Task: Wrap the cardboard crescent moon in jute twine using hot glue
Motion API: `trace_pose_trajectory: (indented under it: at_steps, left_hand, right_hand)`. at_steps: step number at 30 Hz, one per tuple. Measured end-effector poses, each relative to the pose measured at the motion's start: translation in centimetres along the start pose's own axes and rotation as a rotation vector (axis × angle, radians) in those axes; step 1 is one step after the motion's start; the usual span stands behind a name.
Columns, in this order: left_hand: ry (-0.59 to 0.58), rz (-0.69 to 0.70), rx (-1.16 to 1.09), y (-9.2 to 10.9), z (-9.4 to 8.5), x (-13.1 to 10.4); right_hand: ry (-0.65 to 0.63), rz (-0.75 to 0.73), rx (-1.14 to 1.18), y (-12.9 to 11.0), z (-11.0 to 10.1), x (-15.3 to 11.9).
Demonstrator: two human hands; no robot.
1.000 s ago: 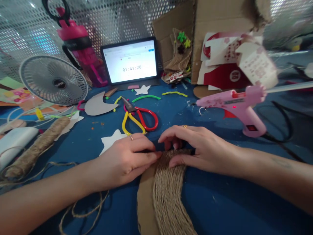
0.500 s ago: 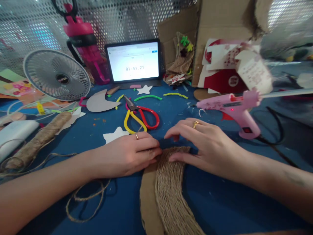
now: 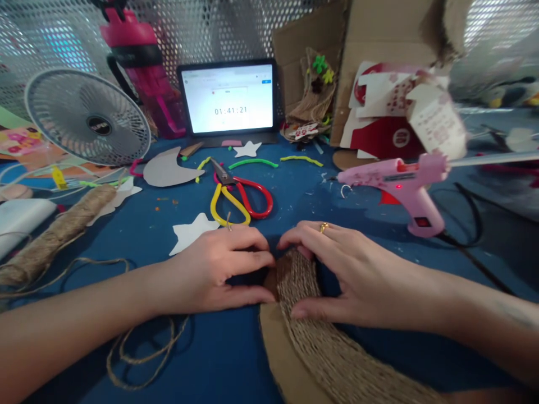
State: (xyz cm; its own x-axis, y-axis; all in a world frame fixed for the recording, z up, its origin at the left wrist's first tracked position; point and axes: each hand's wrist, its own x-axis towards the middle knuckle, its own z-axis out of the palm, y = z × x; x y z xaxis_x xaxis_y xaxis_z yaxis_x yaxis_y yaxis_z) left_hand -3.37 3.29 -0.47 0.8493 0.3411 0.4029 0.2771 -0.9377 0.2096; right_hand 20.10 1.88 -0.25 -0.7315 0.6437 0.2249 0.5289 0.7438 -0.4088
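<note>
A curved cardboard piece (image 3: 281, 353), its inner side covered with rows of jute twine (image 3: 332, 350), lies at the lower middle. My left hand (image 3: 225, 269) grips its outer left edge near the far end, thumb and fingertips on the bare cardboard. A short twine strand (image 3: 228, 220) pokes up by the fingers of that hand. Across the piece, my right hand (image 3: 337, 269) holds the twine-covered part, its thumb on the rows and its fingers curled around the far end. Loose twine (image 3: 143, 359) loops on the table beneath my left forearm.
Scissors (image 3: 242, 196) with yellow and red handles and a white paper star (image 3: 191, 231) lie beyond my hands. A pink glue gun (image 3: 404, 185) stands at right, its red light lit. At left are a twine roll (image 3: 63, 233) and a fan (image 3: 90, 120); a tablet (image 3: 229, 101) stands behind.
The cardboard piece has turned, its near end swinging to the right. My left thumb now shows extended on its edge, and my right hand has shifted slightly nearer.
</note>
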Motion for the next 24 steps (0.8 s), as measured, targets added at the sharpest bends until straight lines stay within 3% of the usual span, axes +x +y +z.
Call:
trace_pose_trajectory:
  at_steps: [18,24]
  left_hand:
    - [-0.002,0.051,-0.060,-0.52,-0.14,-0.05]
    - [-0.077,-0.001,-0.172,-0.83,-0.39,0.57]
  right_hand:
    - [-0.013,-0.037,0.063,0.18,-0.01,0.14]
    - [-0.017,-0.062,0.068,0.36,0.08,0.35]
